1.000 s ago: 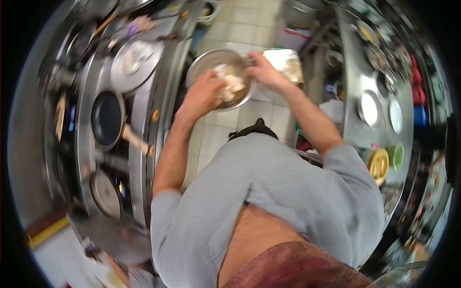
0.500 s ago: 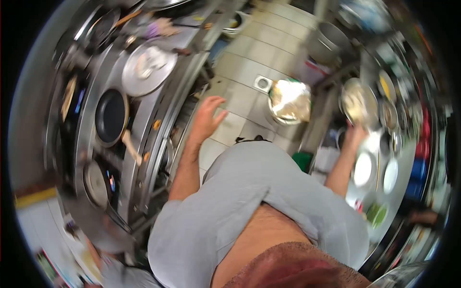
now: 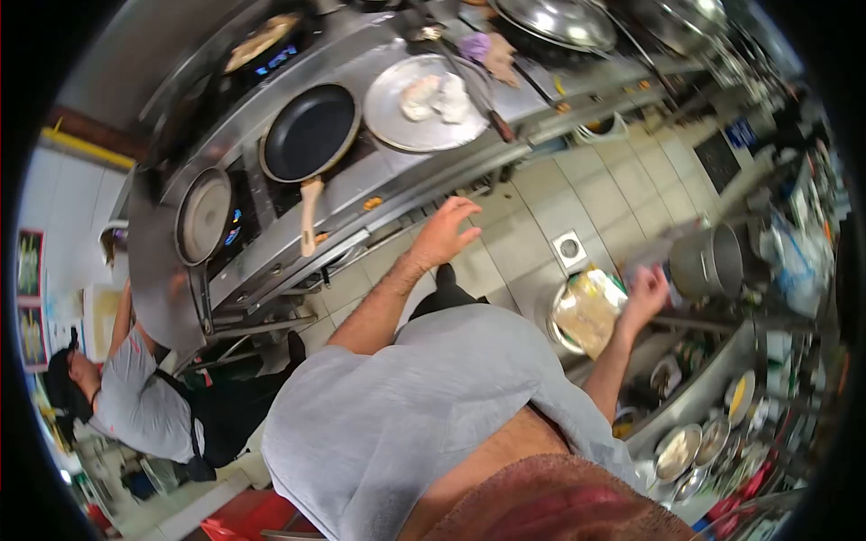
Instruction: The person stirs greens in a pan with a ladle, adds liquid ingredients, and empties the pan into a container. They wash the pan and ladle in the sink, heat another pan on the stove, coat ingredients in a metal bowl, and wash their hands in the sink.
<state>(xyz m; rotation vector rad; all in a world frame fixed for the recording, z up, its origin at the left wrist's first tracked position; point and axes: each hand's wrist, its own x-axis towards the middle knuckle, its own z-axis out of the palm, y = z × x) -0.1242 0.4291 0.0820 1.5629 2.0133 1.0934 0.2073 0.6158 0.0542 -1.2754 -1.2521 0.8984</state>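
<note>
My left hand [image 3: 444, 234] hangs over the floor in front of the stove, fingers and thumb apart, holding nothing. My right hand [image 3: 646, 293] is slightly blurred, its fingers loosely bent and nothing visible in them. It is beside a foil-covered container [image 3: 588, 311] and left of a tall grey pot [image 3: 708, 261]. A metal bowl with pale food [image 3: 677, 453] stands on the right counter. On the stove side are a black pan [image 3: 311, 132] with a wooden handle and a round metal tray [image 3: 388, 113] bearing white lumps.
A co-worker [image 3: 149, 392] in a grey shirt and black apron is at the lower left. A grey-bottomed pan [image 3: 204, 216] sits near a blue flame. Another pan [image 3: 262, 45] holds food. A large metal lid [image 3: 564, 22] lies at the top. The tiled floor [image 3: 541, 203] has a drain.
My right hand has let go of the metal bowl, which stays on the right counter. The view has turned toward the stove, and the co-worker shows more fully.
</note>
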